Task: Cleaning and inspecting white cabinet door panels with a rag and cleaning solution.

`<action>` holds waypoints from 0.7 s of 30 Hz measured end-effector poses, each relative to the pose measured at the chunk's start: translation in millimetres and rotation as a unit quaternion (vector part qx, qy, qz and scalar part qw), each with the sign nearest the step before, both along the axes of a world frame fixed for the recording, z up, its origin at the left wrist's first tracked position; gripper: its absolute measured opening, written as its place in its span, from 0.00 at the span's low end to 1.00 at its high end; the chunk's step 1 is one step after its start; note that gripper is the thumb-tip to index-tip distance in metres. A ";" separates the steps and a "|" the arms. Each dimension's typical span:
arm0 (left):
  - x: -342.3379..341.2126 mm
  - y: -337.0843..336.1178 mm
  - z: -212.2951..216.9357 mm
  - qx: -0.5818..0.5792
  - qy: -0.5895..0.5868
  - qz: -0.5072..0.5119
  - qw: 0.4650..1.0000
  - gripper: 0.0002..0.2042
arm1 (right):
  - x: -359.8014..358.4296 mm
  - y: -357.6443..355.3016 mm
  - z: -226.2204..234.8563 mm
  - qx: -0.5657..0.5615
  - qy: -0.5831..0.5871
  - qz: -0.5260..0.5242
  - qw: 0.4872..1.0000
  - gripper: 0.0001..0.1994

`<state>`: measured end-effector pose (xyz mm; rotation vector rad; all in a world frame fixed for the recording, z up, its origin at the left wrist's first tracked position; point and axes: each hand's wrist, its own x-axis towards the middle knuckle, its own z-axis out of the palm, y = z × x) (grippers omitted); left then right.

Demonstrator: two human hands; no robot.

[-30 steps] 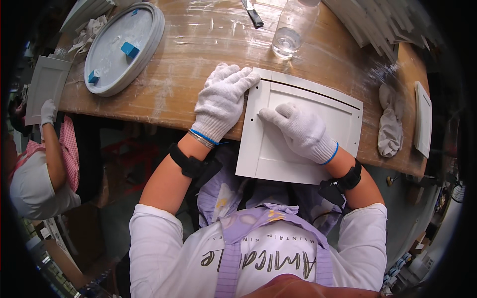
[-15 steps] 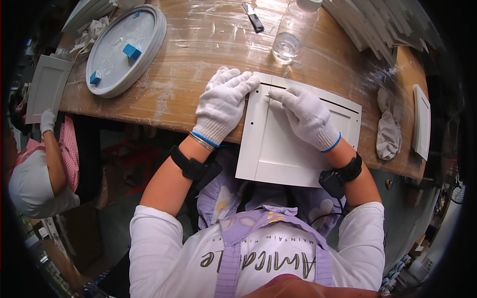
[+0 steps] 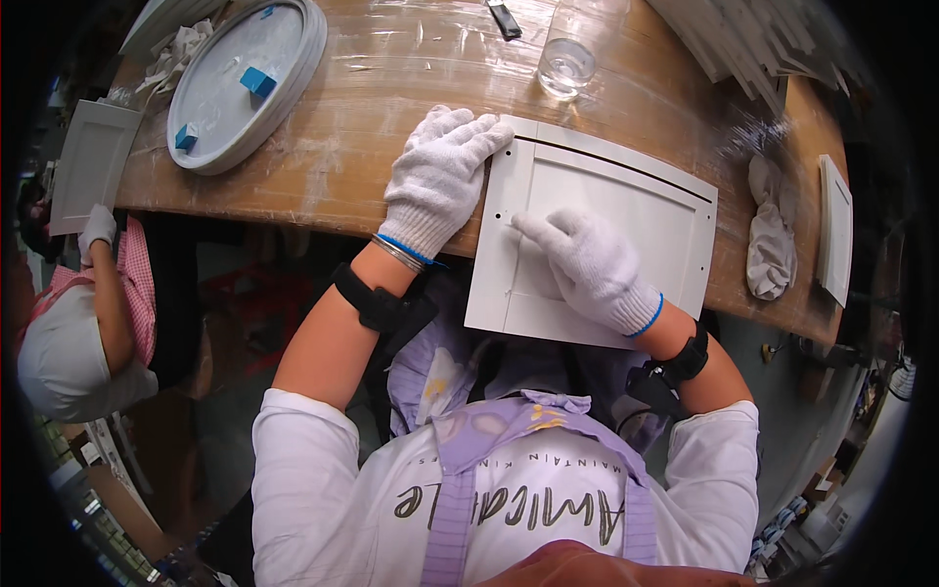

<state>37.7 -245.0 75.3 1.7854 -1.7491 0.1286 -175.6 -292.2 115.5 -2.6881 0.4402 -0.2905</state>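
Observation:
A white framed panel [image 3: 626, 196] lies in front of me, its near edge reaching over the table's front edge. A dark slot runs along its far side and small dark holes mark its side strips. My left hand [image 3: 437, 176], in a white knit glove, is closed at the panel's far left corner, its thumb hidden. My right hand [image 3: 590, 264], gloved alike, is over the panel's left half with fingers curled and thumb and forefinger pinched near the left frame strip. Whatever small thing the pinch may hold is too small to name.
On the wrapped wooden table [image 3: 391, 108] are a round grey lid [image 3: 220, 108] with blue blocks [image 3: 257, 81], a clear bottle [image 3: 567, 64], a black-handled tool [image 3: 505, 20] and a crumpled cloth [image 3: 771, 240]. White panels [image 3: 734, 39] stack far right. A co-worker [image 3: 73, 333] holds another panel [image 3: 93, 161] at left.
My right hand has moved nearer to me along the panel's left frame strip, from close to the far left corner. My left hand stays at the corner. The view has tilted slightly.

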 end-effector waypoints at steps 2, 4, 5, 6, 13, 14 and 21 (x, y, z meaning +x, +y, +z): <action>-1.1 -1.3 2.1 0.000 0.011 -0.007 1.000 0.14 | 0.7 -1.0 -4.9 0.005 -0.004 -0.053 0.999 0.21; -0.2 1.0 0.8 0.000 0.002 -0.001 1.000 0.14 | -0.5 8.2 -2.9 -0.080 0.052 0.030 0.995 0.22; 0.3 2.0 0.0 -0.002 -0.006 0.004 1.000 0.14 | -5.6 9.4 -0.6 -0.083 0.093 0.067 0.990 0.24; 0.6 2.1 -0.5 -0.002 -0.006 0.004 1.000 0.14 | -10.4 11.5 0.4 -0.083 0.093 0.066 0.990 0.24; -1.4 1.1 2.9 -0.001 -0.007 0.000 1.000 0.14 | -7.6 11.8 0.5 -0.012 0.021 -0.017 1.000 0.23; -1.4 1.6 2.6 -0.007 -0.013 0.004 1.000 0.14 | -8.3 15.1 0.4 -0.010 0.020 -0.018 1.000 0.23; -1.1 1.5 1.2 0.003 -0.004 0.008 1.000 0.13 | -28.3 35.5 5.3 0.081 0.052 0.109 0.989 0.26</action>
